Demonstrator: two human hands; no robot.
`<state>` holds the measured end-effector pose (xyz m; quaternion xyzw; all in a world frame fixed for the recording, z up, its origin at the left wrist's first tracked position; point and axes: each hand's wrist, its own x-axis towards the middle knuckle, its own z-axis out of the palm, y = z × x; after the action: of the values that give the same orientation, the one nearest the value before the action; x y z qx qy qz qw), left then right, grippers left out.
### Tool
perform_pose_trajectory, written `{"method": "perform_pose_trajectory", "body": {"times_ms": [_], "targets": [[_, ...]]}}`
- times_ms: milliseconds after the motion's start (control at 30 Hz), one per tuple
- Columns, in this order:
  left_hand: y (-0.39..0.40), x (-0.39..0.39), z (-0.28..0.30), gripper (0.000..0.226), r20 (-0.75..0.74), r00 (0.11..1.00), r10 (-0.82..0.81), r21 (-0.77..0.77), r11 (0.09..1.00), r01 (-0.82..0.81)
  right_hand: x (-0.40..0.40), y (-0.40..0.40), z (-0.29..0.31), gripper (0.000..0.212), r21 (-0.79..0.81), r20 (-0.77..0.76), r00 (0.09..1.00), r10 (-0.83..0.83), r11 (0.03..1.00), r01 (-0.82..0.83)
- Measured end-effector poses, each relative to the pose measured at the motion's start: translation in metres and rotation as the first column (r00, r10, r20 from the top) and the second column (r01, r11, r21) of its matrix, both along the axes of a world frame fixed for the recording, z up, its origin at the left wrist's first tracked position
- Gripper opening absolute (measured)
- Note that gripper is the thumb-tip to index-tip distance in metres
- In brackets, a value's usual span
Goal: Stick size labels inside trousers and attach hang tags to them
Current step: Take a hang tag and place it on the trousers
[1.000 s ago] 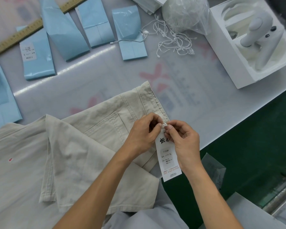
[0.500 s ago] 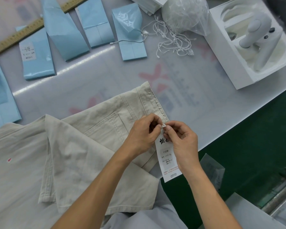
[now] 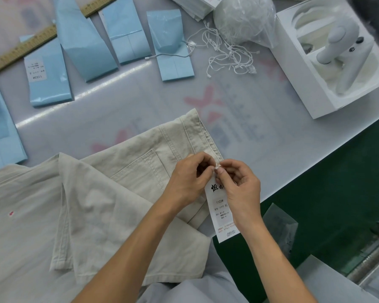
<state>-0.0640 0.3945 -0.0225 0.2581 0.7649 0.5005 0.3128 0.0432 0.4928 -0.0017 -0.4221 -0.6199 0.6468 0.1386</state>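
Both bare forearms extend forward. Left hand (image 3: 187,180) and right hand (image 3: 241,189) meet, fingers (image 3: 222,170) curled, fingertips pinching together.

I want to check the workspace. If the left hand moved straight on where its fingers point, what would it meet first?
The left hand points right, so it would meet the right hand almost at once: their fingertips nearly touch at the small white fastener above the hang tag.

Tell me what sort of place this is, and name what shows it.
Probably a garment finishing or packing bench. Beige trousers lie on the table while both hands fasten a printed hang tag at the waistband; loose white tag strings and blue paper packets lie beyond, beside a wooden ruler.
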Motion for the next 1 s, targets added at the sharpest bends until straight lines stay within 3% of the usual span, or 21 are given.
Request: {"method": "perform_pose_trajectory", "body": {"times_ms": [133, 267, 500, 600, 700, 767, 833, 900, 1000], "targets": [[-0.005, -0.010, 0.004, 0.021, 0.119, 0.992, -0.049, 0.048, 0.998, 0.044, 0.000, 0.004, -0.001, 0.018, -0.002, -0.009, 0.996, 0.083, 0.997, -0.084], [-0.006, -0.022, 0.004, 0.031, 0.113, 0.986, -0.120, -0.005, 0.993, 0.121, 0.000, 0.011, -0.002, 0.021, -0.034, -0.011, 0.990, 0.142, 0.989, -0.142], [-0.002, -0.019, -0.001, 0.032, 0.102, 0.994, -0.047, -0.045, 0.998, 0.052, -0.004, 0.009, -0.006, 0.019, -0.031, 0.000, 0.996, 0.092, 0.995, -0.092], [0.000, -0.015, 0.006, 0.024, 0.084, 0.996, 0.004, -0.015, 1.000, -0.003, -0.010, 0.002, -0.001, 0.016, -0.003, 0.038, 0.999, 0.000, 1.000, 0.000], [-0.011, -0.010, 0.019, 0.031, 0.045, 0.983, 0.177, 0.084, 0.980, -0.180, -0.017, -0.009, 0.008, 0.013, -0.120, 0.007, 0.970, -0.242, 0.963, 0.241], [-0.037, -0.013, 0.026, 0.041, -0.092, 0.923, 0.373, 0.108, 0.925, -0.364, -0.022, -0.015, 0.014, 0.016, -0.212, -0.007, 0.942, -0.336, 0.921, 0.327], [-0.079, -0.019, 0.024, 0.046, -0.314, 0.806, 0.503, 0.009, 0.850, -0.527, -0.021, -0.024, 0.020, 0.026, -0.218, -0.010, 0.963, -0.268, 0.941, 0.259], [-0.125, -0.024, 0.021, 0.055, -0.484, 0.698, 0.527, -0.180, 0.721, -0.669, -0.010, -0.031, 0.024, 0.030, -0.096, 0.028, 0.985, -0.172, 0.980, 0.174], [-0.167, -0.011, 0.022, 0.072, -0.515, 0.684, 0.517, -0.388, 0.570, -0.724, 0.013, -0.026, 0.025, 0.036, 0.210, 0.193, 0.978, -0.084, 0.977, 0.043]]}}
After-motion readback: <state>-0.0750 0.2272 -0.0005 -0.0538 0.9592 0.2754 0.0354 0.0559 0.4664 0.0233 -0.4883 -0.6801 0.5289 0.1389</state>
